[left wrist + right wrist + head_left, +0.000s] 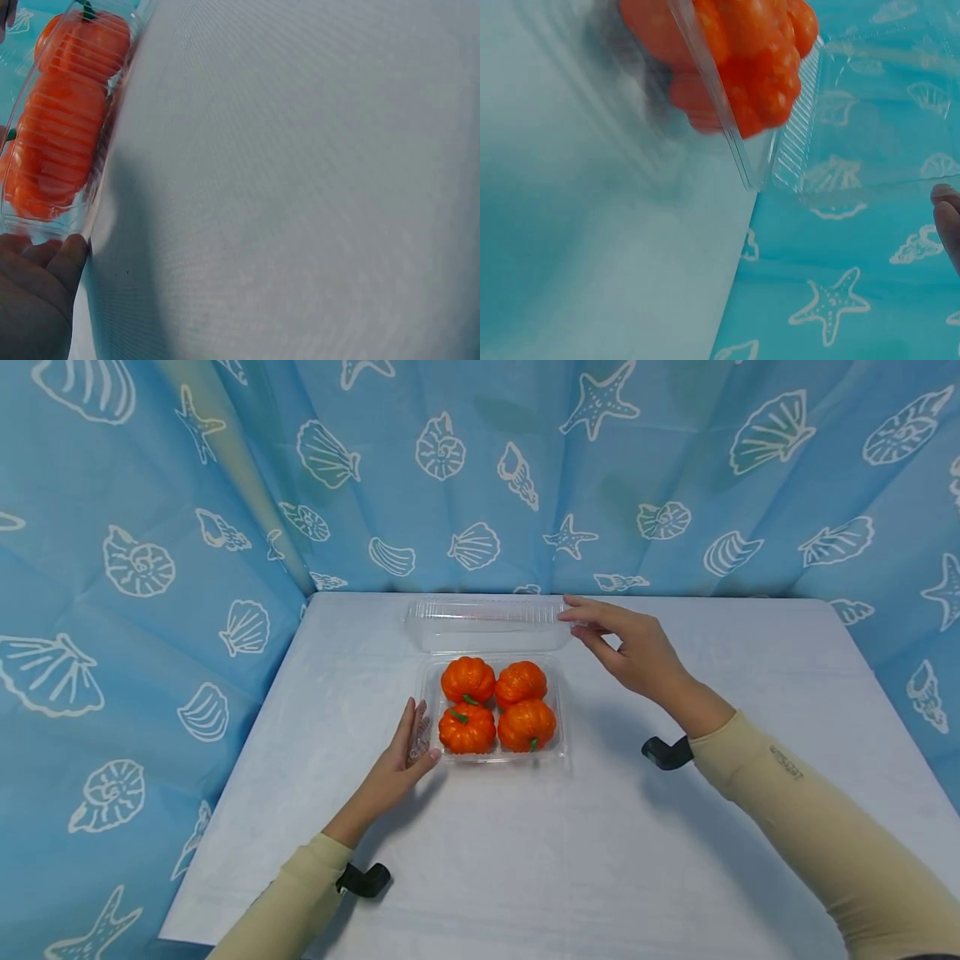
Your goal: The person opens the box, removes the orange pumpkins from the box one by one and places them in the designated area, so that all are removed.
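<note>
A clear plastic clamshell box (498, 759) holds several small orange pumpkins (467, 729) with green stems. Its transparent lid (480, 618) is raised at the far side. My left hand (390, 781) rests against the box's left wall, fingers extended along it and thumb at the near corner. In the left wrist view its fingertips press the end of the box, with the pumpkins (61, 135) showing through the ribbed wall. My right hand (641, 647) is at the lid's right edge, fingers extended and thumb apart. The right wrist view has its fingertips (945, 196) right at the lid's edge.
The box stands on a table with a white cloth (600, 860). Behind and to the left hangs a blue curtain (480, 477) with white shells and starfish, close to the table's far edge. A black wrist mount (667, 753) sits below the right wrist.
</note>
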Available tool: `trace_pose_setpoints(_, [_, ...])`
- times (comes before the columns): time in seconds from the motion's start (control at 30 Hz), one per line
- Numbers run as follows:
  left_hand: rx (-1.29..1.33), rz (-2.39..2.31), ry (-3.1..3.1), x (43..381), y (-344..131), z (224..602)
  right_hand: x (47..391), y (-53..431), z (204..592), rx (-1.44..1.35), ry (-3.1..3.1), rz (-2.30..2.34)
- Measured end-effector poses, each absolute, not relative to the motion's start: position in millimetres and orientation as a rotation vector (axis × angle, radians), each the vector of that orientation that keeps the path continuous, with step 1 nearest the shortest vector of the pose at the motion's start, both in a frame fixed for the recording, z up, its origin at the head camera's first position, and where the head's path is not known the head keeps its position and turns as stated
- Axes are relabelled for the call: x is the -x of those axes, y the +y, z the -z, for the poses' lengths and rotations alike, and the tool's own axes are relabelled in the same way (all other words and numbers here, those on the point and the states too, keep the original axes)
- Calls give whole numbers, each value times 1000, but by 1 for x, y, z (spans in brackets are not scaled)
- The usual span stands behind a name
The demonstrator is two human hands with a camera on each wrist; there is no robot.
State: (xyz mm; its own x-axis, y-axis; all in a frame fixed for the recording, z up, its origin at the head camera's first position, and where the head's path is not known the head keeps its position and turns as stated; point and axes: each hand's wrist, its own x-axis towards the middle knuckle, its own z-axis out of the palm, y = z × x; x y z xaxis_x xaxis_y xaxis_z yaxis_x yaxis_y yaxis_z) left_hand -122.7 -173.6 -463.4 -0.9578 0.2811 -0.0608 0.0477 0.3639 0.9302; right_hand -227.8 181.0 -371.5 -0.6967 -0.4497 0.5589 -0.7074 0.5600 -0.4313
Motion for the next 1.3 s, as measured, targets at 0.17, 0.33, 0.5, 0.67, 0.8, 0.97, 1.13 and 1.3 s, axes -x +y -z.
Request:
trace_pose_setpoints(0.17, [-306,-1613,2453,128,-178,485,242,180,372,-909,-2390,-920])
trace_pose_setpoints(0.33, [-322,-1611,2451,126,-178,482,252,177,374,-871,-2431,-929])
trace_pose_setpoints(0.5, [-320,-1587,2464,128,-179,487,264,173,379,-811,-2449,-890])
trace_pose_setpoints(0.67, [-348,-1599,2467,128,-181,494,273,169,384,-729,-2469,-886])
trace_pose_setpoints(0.8, [-366,-1611,2459,128,-182,494,279,168,390,-716,-2487,-883])
trace_pose_setpoints(0.97, [-362,-1618,2452,128,-182,493,285,164,395,-682,-2542,-896])
trace_pose_setpoints(1.13, [-347,-1597,2467,128,-182,492,290,161,400,-630,-2586,-913])
trace_pose_setpoints(1.3, [-353,-1582,2479,128,-183,494,293,158,405,-587,-2656,-907])
